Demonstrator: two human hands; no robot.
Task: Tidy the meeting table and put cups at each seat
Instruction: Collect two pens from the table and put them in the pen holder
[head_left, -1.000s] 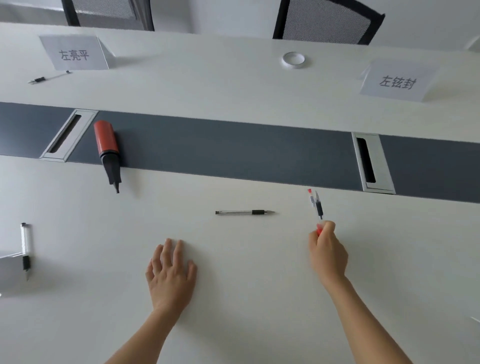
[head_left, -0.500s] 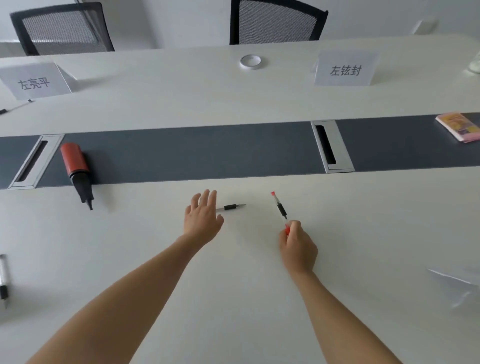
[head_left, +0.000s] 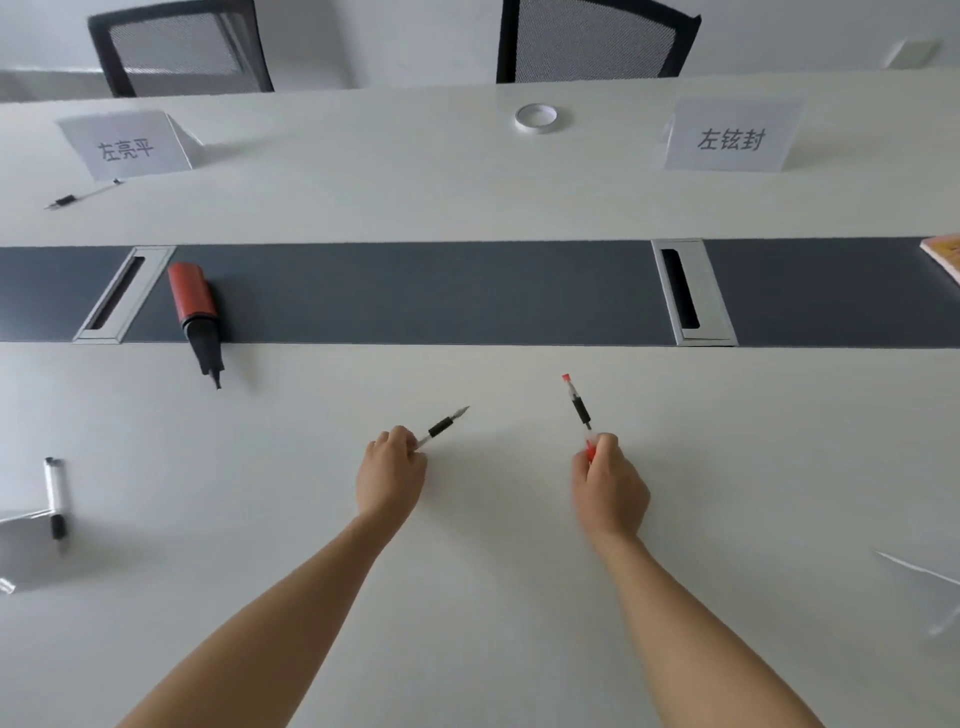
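Two pens are in hand: the left hand (head_left: 390, 475) pinches the black pen (head_left: 442, 428), the right hand (head_left: 610, 483) the red pen (head_left: 577, 402), each gripped at its rear end, tips toward the dark strip (head_left: 415, 291). Best gather both together before reaching beyond the strip for the far pen (head_left: 83, 195).

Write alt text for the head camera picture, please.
Over a white meeting table, the left hand holds a black pen and the right hand a red pen. Name cards and stray pens lie beyond.
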